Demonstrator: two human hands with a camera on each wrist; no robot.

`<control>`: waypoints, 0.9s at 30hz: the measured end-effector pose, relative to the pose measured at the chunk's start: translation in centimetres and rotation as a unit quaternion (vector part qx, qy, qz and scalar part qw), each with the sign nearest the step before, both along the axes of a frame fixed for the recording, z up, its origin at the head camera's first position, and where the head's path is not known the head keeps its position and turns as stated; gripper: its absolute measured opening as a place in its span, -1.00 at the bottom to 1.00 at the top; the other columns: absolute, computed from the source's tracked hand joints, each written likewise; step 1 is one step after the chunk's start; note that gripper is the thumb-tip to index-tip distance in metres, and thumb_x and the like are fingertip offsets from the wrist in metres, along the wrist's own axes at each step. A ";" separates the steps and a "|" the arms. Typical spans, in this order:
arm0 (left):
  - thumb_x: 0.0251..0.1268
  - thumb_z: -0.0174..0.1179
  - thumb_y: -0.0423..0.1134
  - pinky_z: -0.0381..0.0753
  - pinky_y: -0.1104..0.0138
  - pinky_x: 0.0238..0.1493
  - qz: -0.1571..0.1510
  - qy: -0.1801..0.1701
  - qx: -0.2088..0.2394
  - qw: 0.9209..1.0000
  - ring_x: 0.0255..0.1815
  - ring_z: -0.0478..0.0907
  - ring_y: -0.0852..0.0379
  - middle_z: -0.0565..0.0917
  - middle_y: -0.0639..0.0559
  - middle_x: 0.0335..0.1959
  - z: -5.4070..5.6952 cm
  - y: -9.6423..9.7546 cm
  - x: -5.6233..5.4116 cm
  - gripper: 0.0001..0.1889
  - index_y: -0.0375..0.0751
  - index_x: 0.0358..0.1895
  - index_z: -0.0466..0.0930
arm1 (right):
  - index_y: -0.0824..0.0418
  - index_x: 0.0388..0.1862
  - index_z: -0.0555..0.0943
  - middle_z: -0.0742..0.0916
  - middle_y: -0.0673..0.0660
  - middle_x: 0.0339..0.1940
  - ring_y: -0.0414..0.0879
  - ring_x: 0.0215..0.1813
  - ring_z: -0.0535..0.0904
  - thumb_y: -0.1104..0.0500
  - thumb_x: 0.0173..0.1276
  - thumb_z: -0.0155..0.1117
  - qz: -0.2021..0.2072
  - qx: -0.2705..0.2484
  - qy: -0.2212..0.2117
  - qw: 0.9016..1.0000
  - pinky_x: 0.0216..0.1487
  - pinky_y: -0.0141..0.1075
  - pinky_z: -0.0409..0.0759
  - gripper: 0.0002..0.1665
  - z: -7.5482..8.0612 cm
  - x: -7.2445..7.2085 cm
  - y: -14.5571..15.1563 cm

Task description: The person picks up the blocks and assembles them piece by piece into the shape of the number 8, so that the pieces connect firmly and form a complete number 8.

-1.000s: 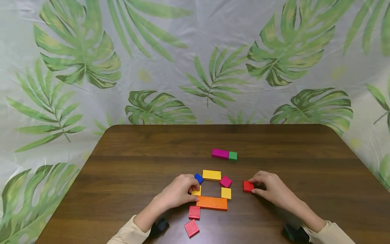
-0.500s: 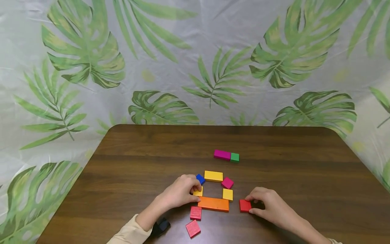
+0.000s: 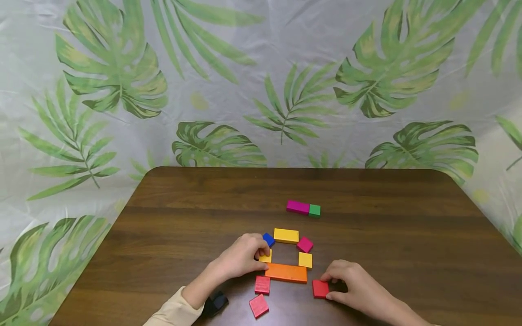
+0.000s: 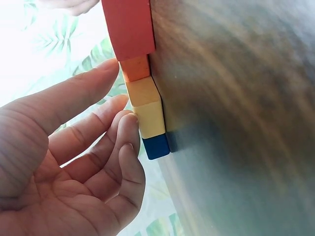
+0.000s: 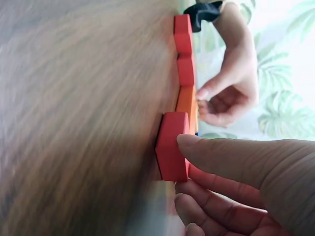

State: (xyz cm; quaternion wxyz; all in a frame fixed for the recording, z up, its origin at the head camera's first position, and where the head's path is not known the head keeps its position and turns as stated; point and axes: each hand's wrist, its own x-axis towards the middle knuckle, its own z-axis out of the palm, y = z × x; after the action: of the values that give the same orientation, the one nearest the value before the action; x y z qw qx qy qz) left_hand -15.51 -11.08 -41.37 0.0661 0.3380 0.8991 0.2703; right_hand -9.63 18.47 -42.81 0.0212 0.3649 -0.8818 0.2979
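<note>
With thumb and fingers, my right hand [image 3: 355,287] pinches a square red block [image 3: 320,289] on the tabletop, just off the lower right corner of a long orange block [image 3: 286,273]. The right wrist view shows the thumb on this red block [image 5: 172,147]. My left hand [image 3: 242,256] rests at the ring's left side, its fingertips at a square yellow block [image 3: 266,256] and its thumb near the orange block's left end. Partly behind those fingers is a blue block [image 3: 268,239]. Two red blocks, one straight [image 3: 263,285] and one turned [image 3: 258,306], lie below the orange one.
A yellow bar [image 3: 286,235], a turned magenta block [image 3: 305,244] and another yellow square [image 3: 305,260] form the ring's top and right side. Farther back, a purple bar [image 3: 297,207] touches a green block [image 3: 314,210]. Leaf-printed cloth [image 3: 220,90] hangs behind the wooden table [image 3: 183,194].
My right hand has brought the red block toward me and slightly left, from right of the ring to below the orange block's right end. The left hand stays in place.
</note>
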 end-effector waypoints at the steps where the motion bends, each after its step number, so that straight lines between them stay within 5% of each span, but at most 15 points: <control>1: -0.09 0.45 -0.27 0.41 0.59 -0.40 0.000 0.000 0.000 1.000 -0.48 0.40 0.29 0.53 0.04 -0.49 0.0 0.0 0.0 -0.77 -0.26 -0.37 0.62 | 0.07 -0.30 0.65 0.63 -0.18 -0.37 -0.40 -0.33 0.44 0.20 -0.01 0.49 0.003 0.000 0.001 1.000 -0.33 -0.48 0.52 -0.75 0.0 0.0 -0.1; 10: -0.08 0.45 -0.24 0.42 0.59 -0.39 0.000 0.009 -0.004 1.000 -0.47 0.40 0.29 0.55 0.04 -0.48 0.3 0.4 -0.5 -0.77 -0.23 -0.36 0.63 | 0.06 -0.34 0.65 0.63 -0.19 -0.40 -0.39 -0.34 0.45 0.20 -0.07 0.51 0.022 -0.011 0.030 0.999 -0.34 -0.50 0.50 -0.72 0.2 -0.1 -1.0; 27: -0.06 0.44 -0.22 0.40 0.59 -0.38 0.001 0.009 -0.015 1.000 -0.49 0.38 0.32 0.54 0.05 -0.48 0.1 0.0 0.0 -0.77 -0.24 -0.37 0.63 | 0.05 -0.31 0.65 0.65 -0.18 -0.36 -0.41 -0.33 0.43 0.13 0.01 0.48 0.008 0.010 -0.026 1.000 -0.32 -0.48 0.52 -0.77 -0.1 0.0 -2.1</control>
State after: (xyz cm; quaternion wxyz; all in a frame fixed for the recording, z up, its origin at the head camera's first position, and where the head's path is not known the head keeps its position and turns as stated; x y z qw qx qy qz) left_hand -15.54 -11.04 -41.31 0.0624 0.3386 0.9039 0.2540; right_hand -9.61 16.41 -42.90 -0.0081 0.3646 -0.8819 0.2989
